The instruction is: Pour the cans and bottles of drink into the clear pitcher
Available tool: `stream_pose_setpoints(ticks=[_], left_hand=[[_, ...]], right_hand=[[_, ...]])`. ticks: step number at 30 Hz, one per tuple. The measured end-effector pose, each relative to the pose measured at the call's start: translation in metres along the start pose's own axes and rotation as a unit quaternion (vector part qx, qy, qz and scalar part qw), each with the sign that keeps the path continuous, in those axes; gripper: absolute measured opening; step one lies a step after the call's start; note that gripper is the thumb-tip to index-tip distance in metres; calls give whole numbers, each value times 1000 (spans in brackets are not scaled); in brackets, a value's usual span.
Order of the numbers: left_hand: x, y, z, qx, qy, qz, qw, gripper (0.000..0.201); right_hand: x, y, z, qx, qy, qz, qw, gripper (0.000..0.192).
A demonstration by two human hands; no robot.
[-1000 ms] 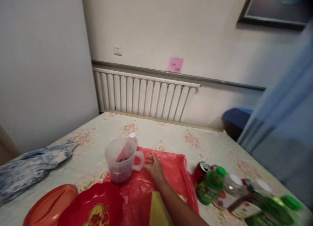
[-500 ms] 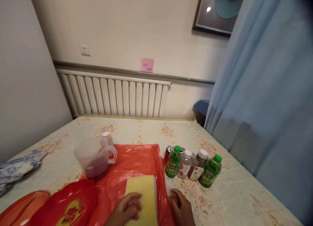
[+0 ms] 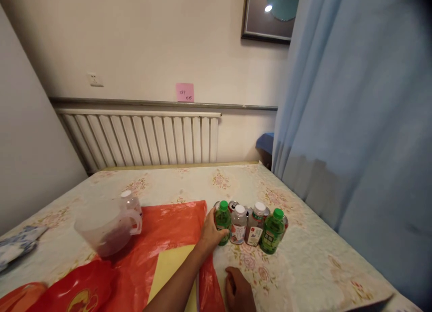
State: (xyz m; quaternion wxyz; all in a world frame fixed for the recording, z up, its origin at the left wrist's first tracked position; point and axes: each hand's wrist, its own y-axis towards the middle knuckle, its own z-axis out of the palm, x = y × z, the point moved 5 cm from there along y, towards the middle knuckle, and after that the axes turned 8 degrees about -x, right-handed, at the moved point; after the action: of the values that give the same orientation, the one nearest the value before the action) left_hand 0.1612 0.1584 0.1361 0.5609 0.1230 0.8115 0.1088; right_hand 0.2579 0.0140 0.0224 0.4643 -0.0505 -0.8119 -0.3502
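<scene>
Left hand (image 3: 209,233) wraps around leftmost green bottle (image 3: 222,222) in row on desk (image 3: 303,267), beside clear bottle (image 3: 238,224). Right hand (image 3: 239,290) rests loosely curled, holding nothing. Grip low, lift straight up, avoid toppling neighbours.

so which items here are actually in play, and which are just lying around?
In play:
- left hand, wrapped on the left green bottle
- rest of the row: clear bottle, red-label bottle, second green bottle
- right hand, resting on the tablecloth

Lying about:
- measuring jug
- red plastic bag
- yellow pad
- red plate
- blue cloth
</scene>
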Motion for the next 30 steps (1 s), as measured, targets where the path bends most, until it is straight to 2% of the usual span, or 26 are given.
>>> stream_pose_setpoints(ticks=[5, 9, 13, 16, 18, 22, 25, 28, 30], left_hand=[[-6, 13, 14, -28, 19, 13, 999, 75], [-13, 10, 11, -50, 32, 21, 998, 66], [-27, -3, -6, -68, 41, 27, 996, 62], [-42, -21, -20, -67, 44, 31, 996, 61], [-50, -37, -26, -58, 46, 30, 997, 61], [-58, -69, -35, -39, 32, 8, 999, 62], [-57, -85, -44, -20, 10, -21, 1000, 64], [-58, -93, -66, -20, -6, -32, 999, 76], [-65, -93, -89, -46, 6, 13, 999, 78]], right_hand=[[-3, 0, 0, -8, 14, 8, 1000, 20], [-9, -1, 0, -24, 35, 42, 998, 23], [-12, 4, -7, -61, 30, 82, 994, 45], [4, 18, -15, -94, -20, 42, 994, 68], [21, 28, -15, -90, -34, 9, 995, 77], [53, 39, -9, -78, -12, -13, 997, 69], [66, 34, -3, -79, 15, -6, 997, 59], [76, 28, 2, -70, 22, -12, 997, 56], [84, 27, 5, -48, 24, -29, 998, 55]])
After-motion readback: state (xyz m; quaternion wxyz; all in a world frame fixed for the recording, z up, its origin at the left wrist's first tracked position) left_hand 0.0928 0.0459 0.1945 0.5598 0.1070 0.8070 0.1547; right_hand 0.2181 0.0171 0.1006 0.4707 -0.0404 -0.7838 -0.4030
